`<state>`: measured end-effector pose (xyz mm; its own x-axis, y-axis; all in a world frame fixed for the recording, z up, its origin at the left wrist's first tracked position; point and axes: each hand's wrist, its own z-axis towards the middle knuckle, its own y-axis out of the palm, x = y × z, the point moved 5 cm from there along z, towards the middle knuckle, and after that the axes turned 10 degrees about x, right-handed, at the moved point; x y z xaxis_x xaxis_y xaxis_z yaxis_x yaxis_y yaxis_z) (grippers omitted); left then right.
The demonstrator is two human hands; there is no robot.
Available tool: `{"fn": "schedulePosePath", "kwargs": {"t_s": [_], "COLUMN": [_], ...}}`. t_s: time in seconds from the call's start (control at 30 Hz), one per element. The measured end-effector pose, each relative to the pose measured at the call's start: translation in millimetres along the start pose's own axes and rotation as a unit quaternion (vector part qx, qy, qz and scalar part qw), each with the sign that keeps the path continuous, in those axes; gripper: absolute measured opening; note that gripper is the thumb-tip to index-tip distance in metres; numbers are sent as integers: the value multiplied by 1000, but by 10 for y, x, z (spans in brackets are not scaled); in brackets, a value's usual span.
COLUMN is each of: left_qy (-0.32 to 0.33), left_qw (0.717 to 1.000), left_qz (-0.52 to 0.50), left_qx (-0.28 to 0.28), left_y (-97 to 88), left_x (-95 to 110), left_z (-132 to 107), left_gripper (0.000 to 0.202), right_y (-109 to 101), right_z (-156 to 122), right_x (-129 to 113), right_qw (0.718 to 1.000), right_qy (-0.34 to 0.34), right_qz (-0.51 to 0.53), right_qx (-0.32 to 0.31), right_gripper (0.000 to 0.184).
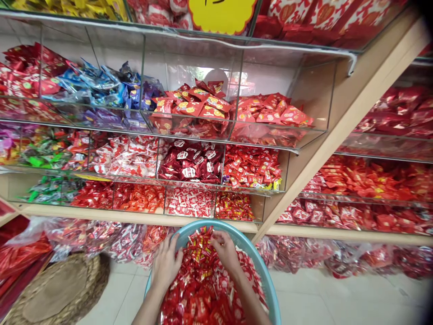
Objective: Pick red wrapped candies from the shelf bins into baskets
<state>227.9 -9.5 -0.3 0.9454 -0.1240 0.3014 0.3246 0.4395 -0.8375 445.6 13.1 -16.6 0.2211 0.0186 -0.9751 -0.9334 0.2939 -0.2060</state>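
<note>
In the head view, the two hands stand apart from each other over a light-blue basin point(273, 300); the left hand point(166, 262) lies at the basin's left rim, its thumb spread away from the fingers; the right hand point(223, 248) is over the far part of the contents, its fingers curled inward, though whether they pinch anything is too small to tell; red wrapped candies point(199, 273) fill the basin between and below both hands, and white-and-red candies point(252, 275) lie to the right of the right hand, along the inner wall; beyond the hands rises a shelf point(135, 215) with clear compartments, small red-and-yellow candies point(234, 207) sitting in a low one just above the right hand; left of the left hand is a woven stool point(54, 289); pale floor tiles point(301, 300) show right of the right hand.
</note>
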Motion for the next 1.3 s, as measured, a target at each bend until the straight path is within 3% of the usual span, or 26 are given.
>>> {"fn": "schedulePosePath", "kwargs": {"t_s": [0.1,0.23,0.33,0.47,0.6,0.73,0.9,1.03,1.17,1.3], "left_qy": [1,3,7,9,5,6,6,4,6,6], "left_qw": [1000,1000,1000,1000,1000,1000,1000,1000,1000,1000], "left_qz": [0,2,1,-7,-11,-8,-3,-4,-6,-12], "left_qx": [0,2,3,15,20,17,6,2,7,20], "left_y": [13,16,13,-1,-9,-4,4,3,9,14], "left_x": [-6,-5,0,4,7,5,3,6,-5,-18], "left_z": [-1,0,-1,3,5,5,7,5,-1,-2], "left_gripper": [42,42,42,42,42,42,42,42,42,43], "right_y": [-2,81,131,155,135,33,-235,-316,-231,-213], "right_z": [-293,-627,-718,-725,-706,-626,-366,-214,-183,-147], "right_x": [18,97,167,202,142,28,-5,81,147,61], "right_qw": [982,930,905,892,901,933,965,963,954,956], "right_qy": [-74,-132,-147,-162,-171,-159,-120,-109,-96,-111], "right_qz": [-161,-322,-385,-408,-383,-306,-233,-245,-285,-273], "right_qx": [-63,-114,-107,-104,-110,-106,-26,16,6,-1], "right_gripper": [10,24,32,35,28,20,11,10,15,21]}}
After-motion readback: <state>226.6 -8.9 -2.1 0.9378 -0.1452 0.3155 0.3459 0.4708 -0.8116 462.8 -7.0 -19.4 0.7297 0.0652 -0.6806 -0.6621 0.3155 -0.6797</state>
